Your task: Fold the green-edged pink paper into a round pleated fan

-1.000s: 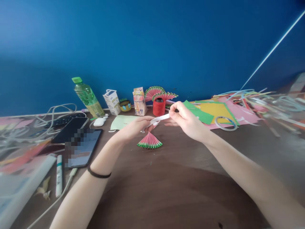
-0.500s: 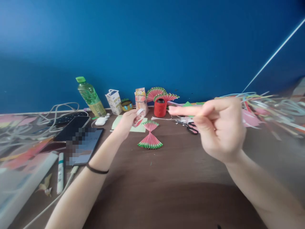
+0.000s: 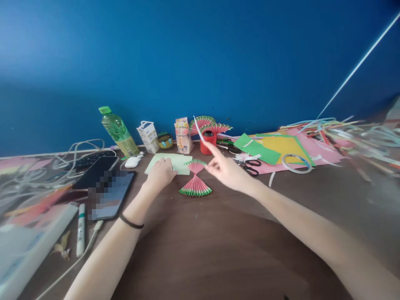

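My left hand [image 3: 161, 171] rests on a pale green sheet of paper [image 3: 183, 164], fingers curled downward. What lies beneath them is hidden. Index finger stretched out, my right hand [image 3: 226, 166] carries a thin whitish strip of tape [image 3: 198, 129] at that fingertip; the other fingers are bent in. Between the two hands, on the table, lies a pleated paper piece [image 3: 196, 185], pink with green edges, pinched at its middle like a bow. Behind it stands a red container [image 3: 208, 146], with similar pleated fans [image 3: 204, 121] above it.
Black-handled scissors [image 3: 251, 166], green paper [image 3: 258, 149] and a clear ring-shaped coil [image 3: 296, 163] lie to the right. A green bottle [image 3: 119, 132], cartons [image 3: 149, 137], a tablet [image 3: 117, 196], a marker [image 3: 81, 230] and tangled cables [image 3: 78, 148] crowd the left. The blue wall [image 3: 200, 54] closes off the back.
My right hand has moved left and away from me, uncovering papers and the coil. My left hand has dropped onto the pale green paper; the tape roll it held no longer shows.
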Available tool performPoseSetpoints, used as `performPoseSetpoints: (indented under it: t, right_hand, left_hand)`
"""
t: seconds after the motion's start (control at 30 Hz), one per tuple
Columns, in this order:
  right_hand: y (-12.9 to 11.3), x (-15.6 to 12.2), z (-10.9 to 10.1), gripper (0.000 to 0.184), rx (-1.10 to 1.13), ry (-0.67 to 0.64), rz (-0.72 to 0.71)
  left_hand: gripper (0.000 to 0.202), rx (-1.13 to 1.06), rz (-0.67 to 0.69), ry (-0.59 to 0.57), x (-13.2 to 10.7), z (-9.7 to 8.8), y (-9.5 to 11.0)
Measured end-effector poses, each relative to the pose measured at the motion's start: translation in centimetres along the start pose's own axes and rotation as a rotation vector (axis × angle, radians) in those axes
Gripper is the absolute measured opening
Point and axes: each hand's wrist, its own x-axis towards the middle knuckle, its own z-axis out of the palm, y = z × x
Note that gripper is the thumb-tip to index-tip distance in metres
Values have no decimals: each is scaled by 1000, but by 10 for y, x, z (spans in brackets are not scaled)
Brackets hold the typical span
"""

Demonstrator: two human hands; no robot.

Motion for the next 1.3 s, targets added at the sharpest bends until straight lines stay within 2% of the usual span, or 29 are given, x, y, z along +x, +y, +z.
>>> performPoseSetpoints:
  t: [0.07,0.1,0.23,0.3,0.4,0.5,0.67,0.73,0.8,0.93,1.07,1.3]
  right_hand:
    - [10,1,18,68,-32,-46,43]
    - [15,1,26,69,-18,-56,59]
    - [27,1,47,71,82,-52,54]
    - [29,0,52,74,109,-33,65]
    - [32,-1,55,86,119,19,117]
    - [37,1,55,88,165,73,148]
    - [41,6,51,80,366,203,99]
    - [40,9,49,78,475,231,87]
    - [39,10,47,77,573,237,69]
    - [37,11,43,74,713,183,-15]
    - [38,11,42,72,760,162,-59]
    - [37,12,41,74,748,214,-64]
  left_hand:
    - [22,-21,50,105,0,5,7]
    - [19,-65,78,95,0,8,11]
    - [18,-371,184,-145,-1,18,28]
    - [13,-488,221,-184,-3,21,34]
    - [18,-594,260,-247,-4,19,38]
    - [20,-706,313,-249,-4,15,39]
    - [15,-908,187,-112,0,15,43]
    - [16,-999,124,-29,1,17,44]
    - [20,-1115,70,1,2,19,45]
    - [33,-1442,51,-81,6,26,43]
    - [29,-1770,59,-214,6,28,44]
    - [11,-1953,-11,-243,3,23,49]
